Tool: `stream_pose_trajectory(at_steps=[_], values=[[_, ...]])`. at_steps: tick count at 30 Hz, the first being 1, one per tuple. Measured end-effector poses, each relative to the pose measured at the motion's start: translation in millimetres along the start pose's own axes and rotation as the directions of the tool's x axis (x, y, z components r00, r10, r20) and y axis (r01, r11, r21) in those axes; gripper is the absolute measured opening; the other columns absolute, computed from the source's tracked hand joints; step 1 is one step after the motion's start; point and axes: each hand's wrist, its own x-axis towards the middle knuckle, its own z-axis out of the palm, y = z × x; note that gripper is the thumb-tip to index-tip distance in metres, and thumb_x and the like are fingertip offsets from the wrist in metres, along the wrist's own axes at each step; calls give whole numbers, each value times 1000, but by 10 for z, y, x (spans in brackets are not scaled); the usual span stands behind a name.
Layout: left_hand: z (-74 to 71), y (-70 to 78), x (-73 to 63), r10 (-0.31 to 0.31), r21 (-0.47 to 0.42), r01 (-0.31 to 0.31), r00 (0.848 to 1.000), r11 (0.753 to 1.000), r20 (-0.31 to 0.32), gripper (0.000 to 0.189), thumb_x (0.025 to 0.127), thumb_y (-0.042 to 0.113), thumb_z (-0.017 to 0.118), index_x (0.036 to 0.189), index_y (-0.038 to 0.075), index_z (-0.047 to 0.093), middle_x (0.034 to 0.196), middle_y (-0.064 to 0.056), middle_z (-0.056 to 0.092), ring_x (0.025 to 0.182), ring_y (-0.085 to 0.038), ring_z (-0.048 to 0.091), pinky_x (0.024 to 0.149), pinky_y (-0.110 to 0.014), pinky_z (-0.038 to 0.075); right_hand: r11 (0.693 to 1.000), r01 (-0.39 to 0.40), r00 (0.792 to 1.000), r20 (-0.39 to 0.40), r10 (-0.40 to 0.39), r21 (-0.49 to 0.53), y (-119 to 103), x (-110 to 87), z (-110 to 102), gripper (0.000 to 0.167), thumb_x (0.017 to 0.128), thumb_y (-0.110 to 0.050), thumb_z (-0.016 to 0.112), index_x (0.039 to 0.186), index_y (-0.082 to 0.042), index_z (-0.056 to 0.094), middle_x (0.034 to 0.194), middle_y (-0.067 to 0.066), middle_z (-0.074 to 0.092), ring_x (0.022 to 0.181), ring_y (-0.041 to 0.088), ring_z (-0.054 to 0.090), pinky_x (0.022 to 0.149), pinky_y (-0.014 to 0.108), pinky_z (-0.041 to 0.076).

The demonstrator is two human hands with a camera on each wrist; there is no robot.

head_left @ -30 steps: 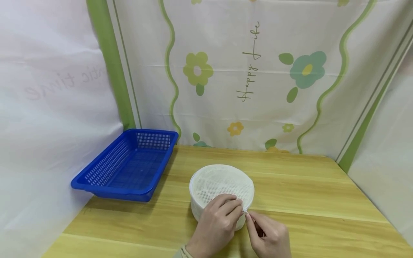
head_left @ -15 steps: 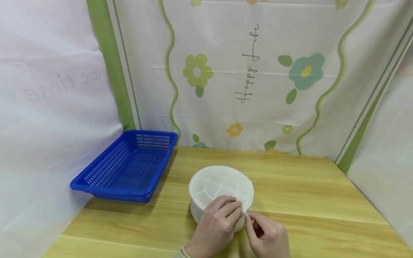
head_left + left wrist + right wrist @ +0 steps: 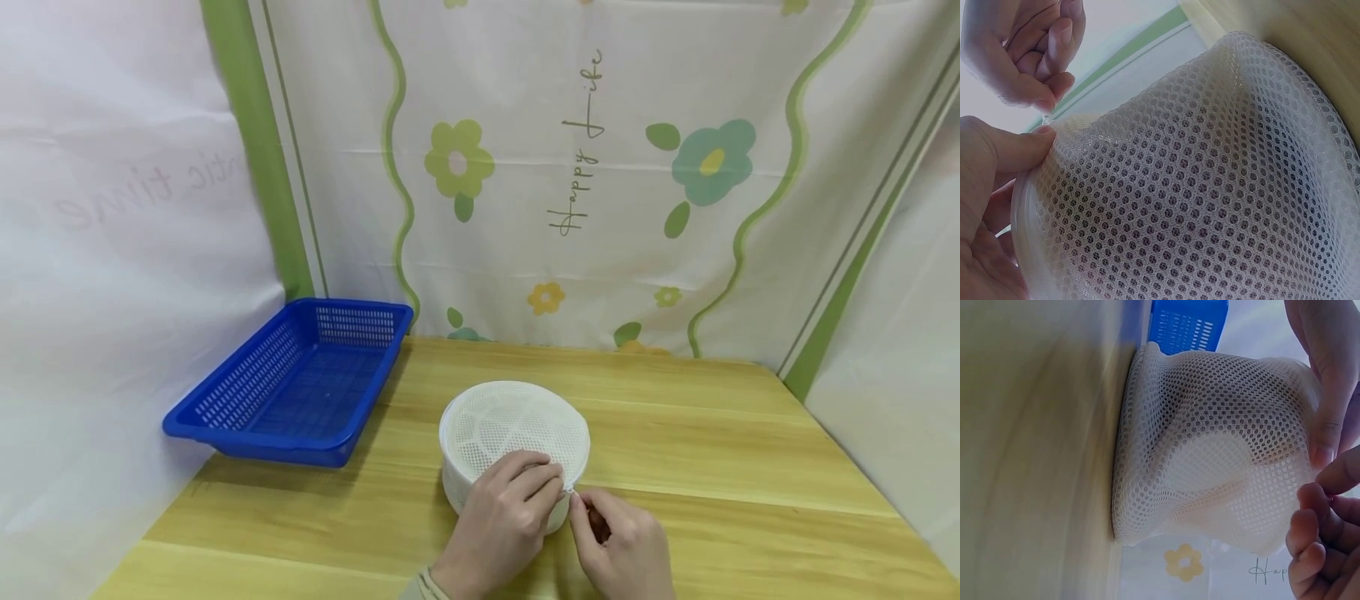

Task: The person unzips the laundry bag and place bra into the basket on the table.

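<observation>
A round white mesh laundry bag (image 3: 517,417) stands on the table, its flat mesh top facing up and a pale zipper running round the rim. My left hand (image 3: 504,521) grips the near rim, thumb on the mesh side (image 3: 1179,200) and fingers over the top edge. Right beside it, my right hand (image 3: 626,537) pinches the small white zipper pull (image 3: 572,490) between thumb and forefinger at the near right of the rim. The right wrist view shows the bag's side wall (image 3: 1210,394) slightly creased, with both hands meeting at its rim.
A blue plastic basket (image 3: 348,417) with slotted walls stands at the left, against the white side curtain (image 3: 112,333). Behind the wooden table (image 3: 712,450) hangs a flower-printed curtain (image 3: 510,233); another white panel (image 3: 900,333) closes the right side.
</observation>
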Motion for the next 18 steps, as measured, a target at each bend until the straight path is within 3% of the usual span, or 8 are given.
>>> stream_pose_trajectory(at_steps=[6, 18], values=[[-4, 1, -1, 9, 4, -9, 1000, 1000, -5, 36, 103, 12, 45, 88, 7, 77, 97, -2, 71, 98, -17, 64, 93, -28, 51, 1000, 10, 1000, -28, -10, -19, 0, 13, -10, 11, 74, -2, 70, 70, -12, 69, 55, -15, 47, 46, -5, 38, 38, 10, 31], [-1, -3, 8, 13, 17, -13, 1000, 1000, -12, 35, 103, 12, 46, 87, 8, 77, 97, -1, 71, 98, -17, 63, 93, -28, 51, 998, -62, 996, -70, 62, 4, 69, -21, -10, 8, 70, 0, 72, 70, -8, 72, 54, -13, 50, 45, -4, 41, 38, 11, 35]])
